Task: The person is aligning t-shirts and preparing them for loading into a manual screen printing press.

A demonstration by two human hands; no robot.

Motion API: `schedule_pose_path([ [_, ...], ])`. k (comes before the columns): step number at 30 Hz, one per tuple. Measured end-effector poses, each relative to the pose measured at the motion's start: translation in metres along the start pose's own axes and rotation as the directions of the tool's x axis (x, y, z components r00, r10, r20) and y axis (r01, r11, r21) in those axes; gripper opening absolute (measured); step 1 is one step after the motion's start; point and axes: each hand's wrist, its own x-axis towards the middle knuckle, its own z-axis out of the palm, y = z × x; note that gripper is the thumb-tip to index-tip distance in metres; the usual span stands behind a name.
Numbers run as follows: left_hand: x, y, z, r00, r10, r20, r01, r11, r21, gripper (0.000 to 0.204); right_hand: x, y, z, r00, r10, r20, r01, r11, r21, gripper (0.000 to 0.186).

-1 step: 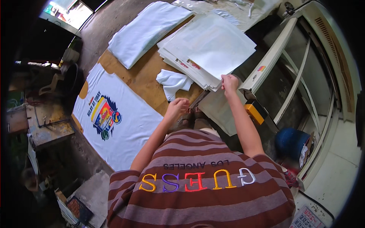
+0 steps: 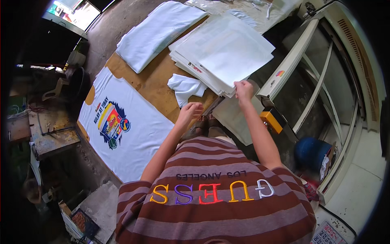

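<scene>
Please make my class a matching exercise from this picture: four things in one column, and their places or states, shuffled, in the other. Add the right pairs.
Column 1
1. White fabric T-shirt with a multicoloured print
2. The person's bare right hand
3. Small white cloth
4. Rounded blue drum

Column 2
A. Toward the picture's lower right
B. At the near corner of the stack of flat white rectangular sheets
C. Lying crumpled on the flat brown tabletop
D. Laid out flat, print facing up

Right pairs: 1-D, 2-B, 3-C, 4-A
</scene>
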Motion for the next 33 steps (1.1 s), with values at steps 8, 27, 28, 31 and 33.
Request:
schedule_pose_path([
  [8, 0.034, -0.006, -0.004, 0.956, 0.123, -0.265, -0.219, 0.903, -0.37, 0.044, -0.126, 0.019, 0.01, 0.77, 0.049, 0.636, -0.127, 0.989, 0.077, 0.018],
  [27, -0.077, -0.063, -0.121, 0.83, 0.128, -0.543, -0.304, 0.919, -0.25, 0.029, 0.077, -0.006, -0.041, 0.686, -0.452, 0.57, 0.665, 0.071, -0.743, 0.059],
  [28, -0.081, -0.063, -0.122, 0.851, 0.111, -0.514, -0.282, 0.921, -0.268, 0.032, 0.08, -0.004, -0.041, 0.685, -0.458, 0.567, 0.662, 0.067, -0.746, 0.059],
  [31, -0.086, -0.061, -0.119, 0.861, 0.11, -0.496, -0.289, 0.909, -0.3, 0.031, 0.088, 0.01, -0.039, 0.612, -0.485, 0.625, 0.698, -0.04, -0.715, 0.045],
  [33, -0.079, -0.05, -0.113, 0.868, 0.102, -0.486, -0.283, 0.906, -0.314, 0.031, 0.102, 0.027, -0.044, 0.572, -0.557, 0.602, 0.689, -0.071, -0.721, 0.038],
])
